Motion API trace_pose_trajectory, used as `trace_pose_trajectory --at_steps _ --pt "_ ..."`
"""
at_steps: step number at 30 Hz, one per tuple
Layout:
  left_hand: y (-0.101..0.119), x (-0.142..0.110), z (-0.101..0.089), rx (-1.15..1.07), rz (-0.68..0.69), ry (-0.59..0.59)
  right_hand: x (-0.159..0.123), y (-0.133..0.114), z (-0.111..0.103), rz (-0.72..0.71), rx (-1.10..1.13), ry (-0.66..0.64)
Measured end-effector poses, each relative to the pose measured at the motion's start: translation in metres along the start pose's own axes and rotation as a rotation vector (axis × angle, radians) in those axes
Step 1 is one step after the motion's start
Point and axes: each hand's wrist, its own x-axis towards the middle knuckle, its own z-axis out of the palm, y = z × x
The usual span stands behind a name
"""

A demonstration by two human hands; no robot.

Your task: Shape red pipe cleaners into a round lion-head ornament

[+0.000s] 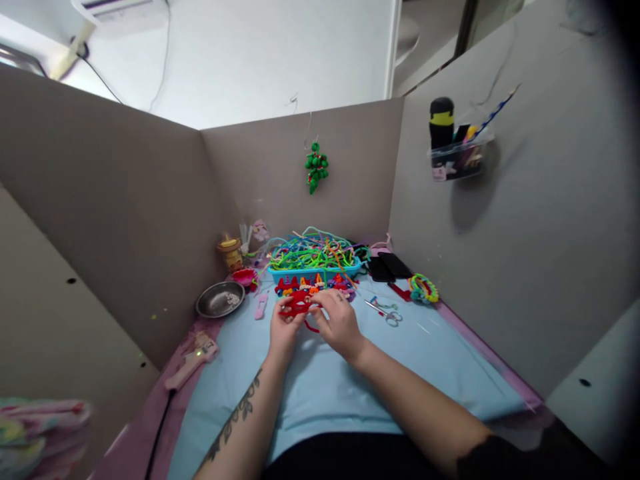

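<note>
Currently:
1. Left hand point(284, 327): fingers pinching red looped piece point(296, 305), held up over the blue cloth point(380, 373), just this side of the blue basket point(315, 274).
2. Right hand point(339, 323): fingertips at the same piece's right side; can't tell if pinched shut.
3. Basket: heaped with multicolored fuzzy stems point(315, 252).
4. Scissors point(384, 314): on cloth, right of hands.
5. Metal bowl point(220, 300): left, holds small white bits.

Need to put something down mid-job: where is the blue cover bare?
The cover is bare between the scissors, right forearm and right edge; a narrower patch lies between the glue gun and left forearm. The far side is crowded, around the blue basket of pipe cleaners.
</note>
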Motion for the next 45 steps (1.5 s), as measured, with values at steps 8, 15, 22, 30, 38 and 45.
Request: trace_pose_trajectory --at_steps 8,15,22,30,38,45 --pt "0.007 -0.006 0.005 0.052 -0.028 -0.093 0.0 0.035 0.004 0.382 0.264 -0.069" --pt "0.005 -0.007 0.0 0.068 -0.021 -0.147 -0.005 0.034 0.015 0.175 0.253 -0.079" --pt "0.005 -0.005 -0.001 0.149 -0.017 -0.072 -0.011 0.037 0.021 0.151 0.26 -0.061" --pt "0.002 0.0 -0.007 0.088 -0.127 -0.128 -0.012 0.035 0.019 0.105 0.185 -0.101" --pt "0.002 -0.003 -0.008 0.036 -0.191 -0.138 -0.01 0.04 0.021 0.112 0.216 0.005" --pt "0.0 -0.002 -0.006 0.09 -0.134 -0.089 -0.009 0.042 0.023 0.217 0.224 0.06"
